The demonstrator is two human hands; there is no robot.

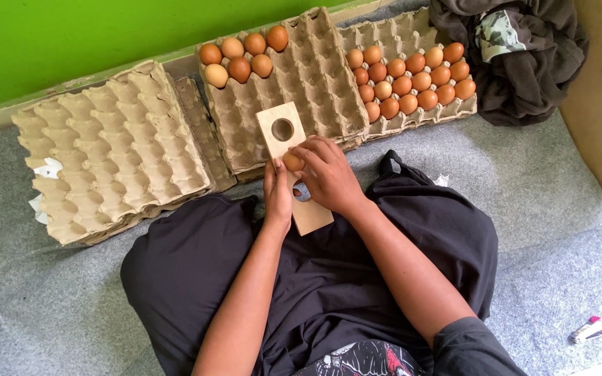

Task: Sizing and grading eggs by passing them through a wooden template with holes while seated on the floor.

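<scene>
head cam, looks down, close

The board [294,163] with round holes looks like pale, smooth, matt wood or fibreboard, held by the left hand [278,195] and right hand [329,177] along with a brown egg [292,162] of smooth, faintly shiny shell. The egg trays [116,150] are rough, grey-brown moulded paper pulp, dull all over. The floor mat [545,202] is grey, coarse felt-like carpet. The trousers [196,264] are soft black matt cloth, as is the dark bundle of clothes [524,63]
</scene>
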